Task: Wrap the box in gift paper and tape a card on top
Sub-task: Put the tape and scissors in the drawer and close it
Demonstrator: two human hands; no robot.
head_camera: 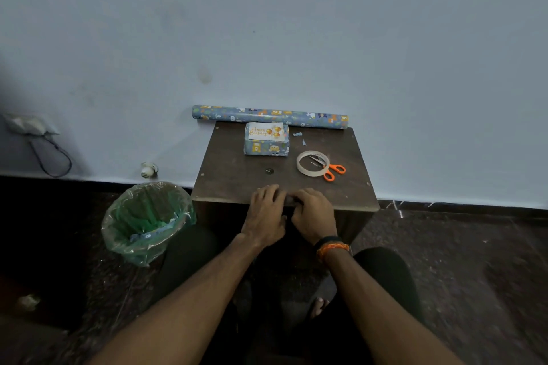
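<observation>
Head view: wrapped box (266, 140) with card (266, 131) on top sits far side of the dark bench (237, 181) by the pale wall, looks light, stiff, slick paper, so grip its short ends; left hand (264, 214) and right hand (313, 214) rest loosely curled on the near edge, empty.

Green-lined bin (148, 222) left of table (237, 184).

Matt wooden table (237, 175); paper-wrapped box (266, 149)

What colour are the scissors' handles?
Orange, on the small scissors lying across the clear tape roll; seen in the head view.
</observation>
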